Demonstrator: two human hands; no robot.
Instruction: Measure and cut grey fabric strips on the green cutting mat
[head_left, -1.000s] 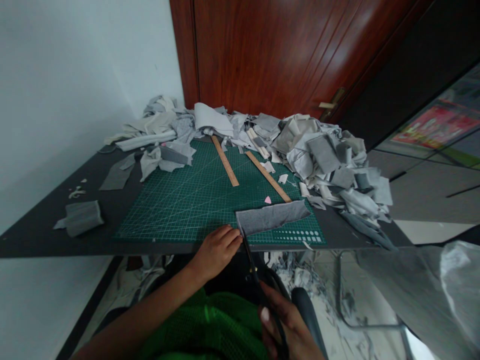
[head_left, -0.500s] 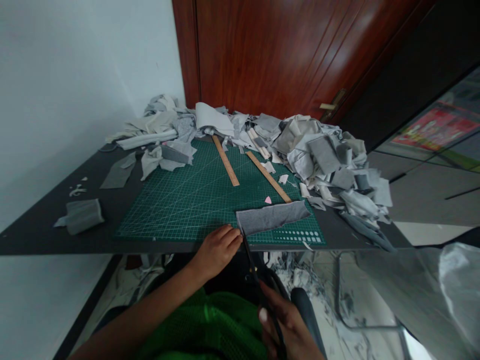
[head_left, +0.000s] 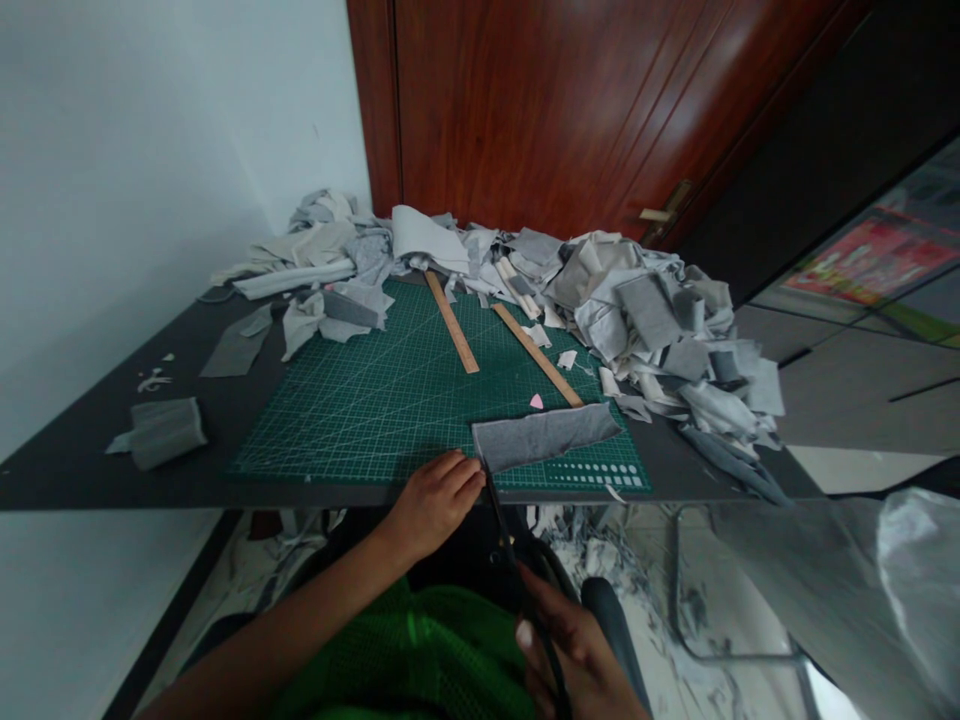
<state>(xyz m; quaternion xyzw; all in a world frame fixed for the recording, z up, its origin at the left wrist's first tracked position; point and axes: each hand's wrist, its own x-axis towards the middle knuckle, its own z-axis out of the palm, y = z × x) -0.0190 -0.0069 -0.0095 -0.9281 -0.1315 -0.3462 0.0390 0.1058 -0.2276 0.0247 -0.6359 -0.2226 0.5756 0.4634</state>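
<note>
A grey fabric strip [head_left: 544,436] lies across the lower right of the green cutting mat [head_left: 360,400]. At its lower left corner, the fingers of my left hand [head_left: 442,490] are closed in a pinch on the cloth. My right hand [head_left: 570,650], below the table edge, grips the handles of black scissors [head_left: 501,520]. Their long blades point up and away from me, with the tips at that same corner beside my left fingertips. How far apart the blades are is hard to make out.
Two wooden rulers [head_left: 451,322] [head_left: 538,355] lie on the mat, near a small pink piece [head_left: 536,401]. Heaped fabric scraps [head_left: 637,300] line the back and right of the table. A folded grey piece [head_left: 166,433] sits at left. A wooden door [head_left: 525,110] stands behind.
The scissors' tips reach slightly less far over the fabric's lower left corner. Both hands and the strip stay almost where they were.
</note>
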